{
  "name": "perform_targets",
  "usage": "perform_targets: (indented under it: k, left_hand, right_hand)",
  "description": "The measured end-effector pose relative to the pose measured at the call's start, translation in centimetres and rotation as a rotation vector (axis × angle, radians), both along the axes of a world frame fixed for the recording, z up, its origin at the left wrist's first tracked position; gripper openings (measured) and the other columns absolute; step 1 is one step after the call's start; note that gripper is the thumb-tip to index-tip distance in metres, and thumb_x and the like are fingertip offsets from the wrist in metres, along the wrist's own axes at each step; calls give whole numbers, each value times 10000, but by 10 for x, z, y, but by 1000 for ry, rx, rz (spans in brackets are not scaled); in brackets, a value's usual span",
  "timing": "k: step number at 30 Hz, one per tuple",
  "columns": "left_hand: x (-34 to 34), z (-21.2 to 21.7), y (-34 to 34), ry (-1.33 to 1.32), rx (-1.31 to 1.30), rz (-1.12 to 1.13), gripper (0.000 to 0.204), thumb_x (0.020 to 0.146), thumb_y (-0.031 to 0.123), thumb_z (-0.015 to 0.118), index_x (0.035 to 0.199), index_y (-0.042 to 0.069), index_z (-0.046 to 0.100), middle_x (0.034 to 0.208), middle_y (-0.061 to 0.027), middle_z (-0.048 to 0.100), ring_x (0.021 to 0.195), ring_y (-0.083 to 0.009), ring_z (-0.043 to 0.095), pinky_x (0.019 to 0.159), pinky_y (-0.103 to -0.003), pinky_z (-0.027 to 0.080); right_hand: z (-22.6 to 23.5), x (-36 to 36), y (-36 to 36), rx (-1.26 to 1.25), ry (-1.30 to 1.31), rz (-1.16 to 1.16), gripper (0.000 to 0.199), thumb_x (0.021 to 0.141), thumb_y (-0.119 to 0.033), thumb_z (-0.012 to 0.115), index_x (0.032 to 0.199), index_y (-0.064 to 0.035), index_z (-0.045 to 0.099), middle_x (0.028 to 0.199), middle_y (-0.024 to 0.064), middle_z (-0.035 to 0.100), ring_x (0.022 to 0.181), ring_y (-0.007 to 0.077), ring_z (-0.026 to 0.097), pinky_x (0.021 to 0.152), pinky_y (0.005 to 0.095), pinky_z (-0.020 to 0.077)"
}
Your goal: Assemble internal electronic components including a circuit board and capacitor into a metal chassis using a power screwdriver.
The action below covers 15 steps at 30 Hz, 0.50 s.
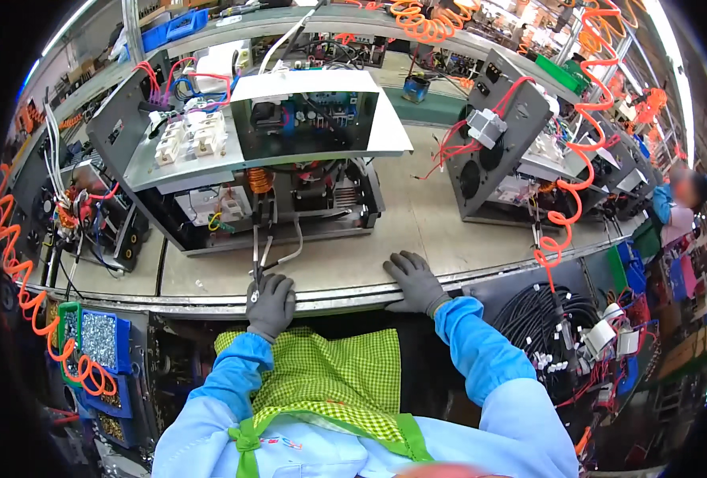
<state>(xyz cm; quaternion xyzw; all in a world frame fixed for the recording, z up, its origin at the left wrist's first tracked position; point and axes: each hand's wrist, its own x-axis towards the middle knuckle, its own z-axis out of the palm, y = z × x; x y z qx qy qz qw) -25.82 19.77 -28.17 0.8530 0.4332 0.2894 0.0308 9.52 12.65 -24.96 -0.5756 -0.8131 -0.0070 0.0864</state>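
My left hand (271,307), in a grey glove, is at the bench's front edge with its fingers drawn together. A black cable with a metal ring terminal (254,295) comes down from the machine to the fingers, and the hand closes on its end; the grip itself is partly hidden. To the right, my right hand (414,284), gloved in grey too, lies on the edge with its fingers spread and nothing in them. Ahead stands an open machine chassis (290,233) with a tilted sheet-metal cover (314,83), white blocks (191,137) and a copper coil (259,181).
A second open chassis (501,151) stands at right, another (91,211) at left. Orange coiled air hoses (580,171) hang on both sides. Below the bench are a blue bin of small fasteners (100,341) at left and a black cable bundle (540,319) at right. Another person (676,209) is far right.
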Motion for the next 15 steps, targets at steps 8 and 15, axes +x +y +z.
perform_targets:
  k: [8,15]
  left_hand:
    - [4,-1,1,17,65,3,252,805,201,584,1047,130,595,1101,-66,578,1084,-303,528,899,-480,405]
    - [7,2,5,42,4,17,277,787,227,572,1048,136,587,1105,-60,576,1080,-290,529,889,-465,410]
  right_hand:
    - [1,3,4,0,27,30,931,604,-525,766,1340,-66,431,1359,191,425,1284,403,358,1095,510,276]
    - [-1,4,6,-24,44,33,938,596,-515,775,1337,-54,430,1362,194,415,1291,399,347,1092,517,267]
